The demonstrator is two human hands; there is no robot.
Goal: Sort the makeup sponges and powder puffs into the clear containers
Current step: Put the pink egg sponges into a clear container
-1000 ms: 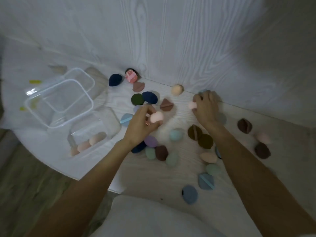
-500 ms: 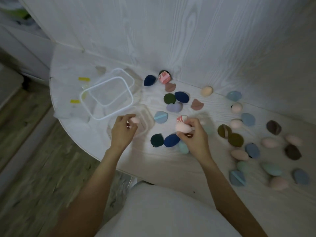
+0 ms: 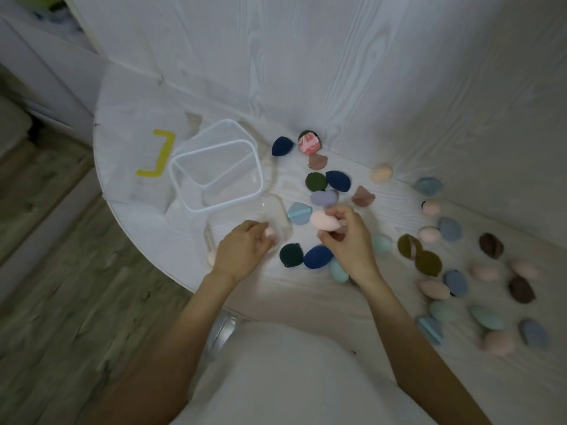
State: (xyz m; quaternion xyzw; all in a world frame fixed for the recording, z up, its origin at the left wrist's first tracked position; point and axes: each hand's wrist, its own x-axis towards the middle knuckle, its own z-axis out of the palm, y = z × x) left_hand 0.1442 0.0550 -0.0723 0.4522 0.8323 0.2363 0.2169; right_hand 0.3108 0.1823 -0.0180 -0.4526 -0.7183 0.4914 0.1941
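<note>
Head view: the small clear plastic container is hard to read, since its walls are see-through and the left hand covers its near side. Only a rounded far corner and a faint rim show. That hand's fingers curl around a small pale pink sponge at the container's opening; most of the sponge is hidden by the fingers. A second pink shape peeks out at the wrist, on the near left of the container, and I cannot tell whether it lies inside the walls.

Just right of the container, the right hand pinches a smooth, egg-shaped pale pink makeup sponge between thumb and fingertips, lifted off the white wood-grain counter.

Behind the container, touching its far side, sits a larger clear rectangular tub with a white rim, with another clear piece stacked at an angle behind it; which is lid and which is box is unclear.

A flat, teardrop-shaped navy powder puff and a dark green round velvety puff lie on the near right of the container. Further right of it, many puffs and sponges in blue, brown, olive, mint and pink are scattered, the far ones blurred.

A pale garment fills the bottom edge, cut off.
</note>
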